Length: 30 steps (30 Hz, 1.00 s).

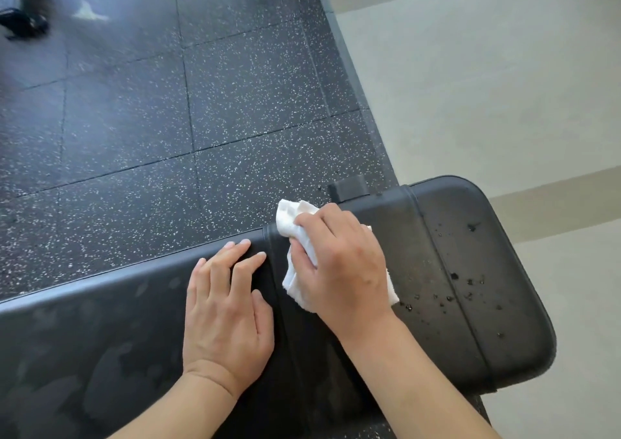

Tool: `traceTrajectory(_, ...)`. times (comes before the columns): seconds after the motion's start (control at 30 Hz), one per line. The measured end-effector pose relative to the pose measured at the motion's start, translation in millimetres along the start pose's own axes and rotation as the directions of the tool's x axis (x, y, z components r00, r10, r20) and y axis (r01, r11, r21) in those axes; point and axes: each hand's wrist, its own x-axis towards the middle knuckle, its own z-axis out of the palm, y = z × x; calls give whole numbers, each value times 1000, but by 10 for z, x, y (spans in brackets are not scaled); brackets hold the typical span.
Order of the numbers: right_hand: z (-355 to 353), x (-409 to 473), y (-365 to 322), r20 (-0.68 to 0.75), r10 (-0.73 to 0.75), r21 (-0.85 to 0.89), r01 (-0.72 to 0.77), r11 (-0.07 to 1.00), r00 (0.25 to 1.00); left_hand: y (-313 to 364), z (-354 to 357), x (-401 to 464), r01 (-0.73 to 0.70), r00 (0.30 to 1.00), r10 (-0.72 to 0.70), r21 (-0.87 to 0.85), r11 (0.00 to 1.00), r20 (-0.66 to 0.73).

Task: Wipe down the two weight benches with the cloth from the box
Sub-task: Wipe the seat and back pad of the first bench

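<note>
The right hand (339, 260) grips the bunched white cloth (295, 233) and presses it on the black bench (470, 321) beside the seam between its two pads; the left hand (228, 307) lies flat, fingers straight, bracing the longer pad. Droplets (470, 291) dot the short end pad, so firm overlapping strokes toward that end seem best. Speckled floor (168, 119) lies beyond; nothing blocks the stroke.

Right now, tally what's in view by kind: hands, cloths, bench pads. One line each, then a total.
Hands: 2, the left hand flat on the long pad, the right hand gripping the cloth
White cloth: 1
Black bench pads: 2, the long pad and the short pad with droplets
Total: 5
</note>
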Motion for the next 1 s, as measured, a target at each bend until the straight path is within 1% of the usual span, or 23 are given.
traceTrajectory(0.13, -147, -175, 89, -11, 3, -4, -3, 1000, 1000, -3, 19, 0, -2, 1000, 2, 7, 1000, -6)
traceTrajectory(0.43, -515, -794, 404, -118, 71, -75, -80, 994, 991, 15, 20, 1, -9, 999, 7, -29, 1000, -40)
traceTrajectory(0.53, -522, -803, 399, -170, 153, -55, -164, 985, 973, 10, 12, 1, -17, 999, 16, -32, 999, -41)
traceTrajectory(0.6, -450, -757, 240, -215, 255, -49, -271, 961, 943, 5, 6, -11, -5, 999, 4, -33, 999, -32)
traceTrajectory(0.63, -396, -733, 110, -220, 285, -45, -302, 952, 933, 8, 1, -14, 0, 1000, -1, -36, 999, -29)
traceTrajectory(0.67, -331, -717, -40, -202, 281, -40, -295, 955, 938, 12, -5, -15, 2, 1000, -3, -36, 999, -28)
traceTrajectory(0.7, -258, -714, -193, -165, 249, -34, -258, 966, 954, 19, -6, -13, 3, 1000, -4, -33, 999, -28)
traceTrajectory(0.77, -134, -756, -414, -87, 144, -14, -145, 989, 986, 33, -8, -7, 18, 1000, -19, -32, 999, -22)
traceTrajectory(0.83, -143, -776, -382, -38, 49, 12, -49, 999, 998, 34, -10, -4, 23, 1000, -24, -37, 999, -20)
traceTrajectory(0.9, -257, -741, -141, -30, -9, -36, 8, 999, 999, 26, -11, -11, 10, 999, -12, -44, 999, -33)
traceTrajectory(0.93, -330, -697, 22, -48, 0, -90, -4, 996, 999, 20, -10, -14, 1, 999, -3, -47, 999, -40)
traceTrajectory(0.97, -407, -625, 195, -76, 40, -133, -50, 990, 996, 15, -8, -14, -6, 999, 4, -49, 999, -44)
traceTrajectory(1.0, -470, -520, 346, -117, 102, -141, -118, 983, 988, 10, -6, -14, -11, 999, 9, -50, 999, -45)
